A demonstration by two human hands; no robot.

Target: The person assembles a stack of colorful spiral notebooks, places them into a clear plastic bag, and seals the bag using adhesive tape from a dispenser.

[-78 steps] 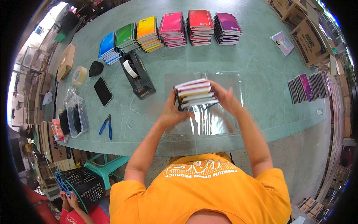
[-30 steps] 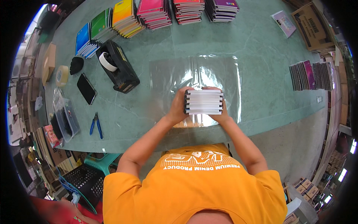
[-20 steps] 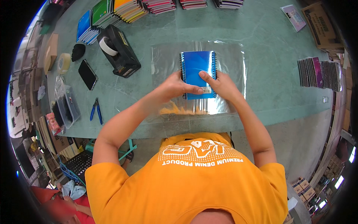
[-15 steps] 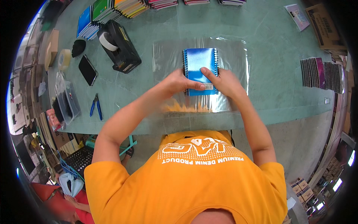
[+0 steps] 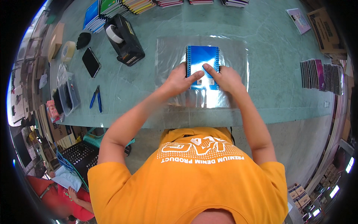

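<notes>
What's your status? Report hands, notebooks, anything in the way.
Left hand and right hand both flat on blue spiral notebook stack. Stack lies on clear plastic sheet, green table. Tape dispenser off left, clear of sheet.

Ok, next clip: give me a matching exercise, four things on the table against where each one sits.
Things:
1. blue spiral notebook
2. black tape dispenser
3. blue-handled pliers
4. black phone

Places:
A. near the table's front edge, far left
B. on the clear plastic sheet, under both hands
C. between the dispenser and a tape roll
D. left of the sheet, below the notebook stacks

Pairs: 1-B, 2-D, 3-A, 4-C
</notes>
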